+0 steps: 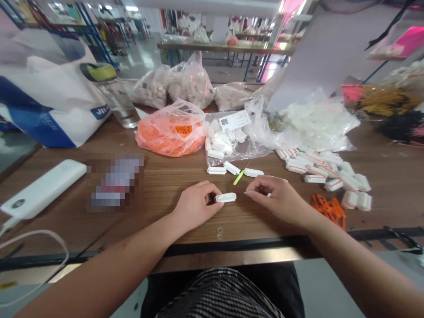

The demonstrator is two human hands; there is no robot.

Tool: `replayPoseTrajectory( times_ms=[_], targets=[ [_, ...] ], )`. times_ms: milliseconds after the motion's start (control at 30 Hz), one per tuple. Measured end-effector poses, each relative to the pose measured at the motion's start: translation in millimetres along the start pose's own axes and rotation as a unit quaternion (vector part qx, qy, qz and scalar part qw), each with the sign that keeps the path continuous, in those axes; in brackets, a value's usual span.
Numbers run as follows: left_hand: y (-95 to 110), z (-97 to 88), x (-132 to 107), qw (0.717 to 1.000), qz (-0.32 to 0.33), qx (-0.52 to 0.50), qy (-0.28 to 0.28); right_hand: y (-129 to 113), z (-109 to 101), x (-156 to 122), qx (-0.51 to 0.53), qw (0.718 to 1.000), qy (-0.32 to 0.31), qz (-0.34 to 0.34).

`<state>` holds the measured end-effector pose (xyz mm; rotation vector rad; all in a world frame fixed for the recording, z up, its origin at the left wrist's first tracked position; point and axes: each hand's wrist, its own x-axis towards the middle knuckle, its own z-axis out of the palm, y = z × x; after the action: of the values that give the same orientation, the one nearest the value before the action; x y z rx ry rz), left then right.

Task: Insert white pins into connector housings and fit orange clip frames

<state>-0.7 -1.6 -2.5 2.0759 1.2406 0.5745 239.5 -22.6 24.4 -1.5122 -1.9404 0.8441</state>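
Note:
My left hand (198, 204) pinches one end of a white plastic connector housing (225, 197) between thumb and fingers, just above the table. To its right, my right hand (276, 196) is closed with thumb and index finger together; a speck of white shows under its fingers, too small to name. Between and beyond the hands lies a small tool with a yellow-green handle (239, 177) and a thin metal shaft. Loose white housings (217, 170) lie around it, one (253, 172) close behind my right hand.
Orange parts (327, 210) and a pile of white housings with orange strips (314, 168) lie right. Behind are a bag of orange parts (170, 132) and a bag of white housings (221, 137). A bottle (115, 99) and white power bank (43, 187) are left.

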Motion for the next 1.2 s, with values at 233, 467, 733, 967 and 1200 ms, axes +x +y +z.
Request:
replayPoseTrajectory(
  times_ms=[233, 467, 733, 967, 1200],
  targets=[
    [1, 0.7, 0, 1.000, 0.012, 0.002, 0.005, -10, 24, 17, -0.015, 0.998, -0.063, -0.018],
    [0, 0.5, -1, 1.000, 0.006, -0.001, 0.003, -13, 26, 15, -0.093, 0.994, -0.040, -0.045],
    [4, 0.0, 0, 1.000, -0.012, -0.007, -0.001, -24, 23, 20, -0.172, 0.979, -0.074, -0.082],
    [2, 0.8, -1, 1.000, -0.004, -0.013, 0.007, -13, 21, 6, -0.166, 0.975, 0.002, -0.150],
    [-1, 1.5, 0, 1.000, -0.001, -0.016, 0.006, -18, 40, -1, -0.301, 0.934, 0.020, -0.191]
  ],
)
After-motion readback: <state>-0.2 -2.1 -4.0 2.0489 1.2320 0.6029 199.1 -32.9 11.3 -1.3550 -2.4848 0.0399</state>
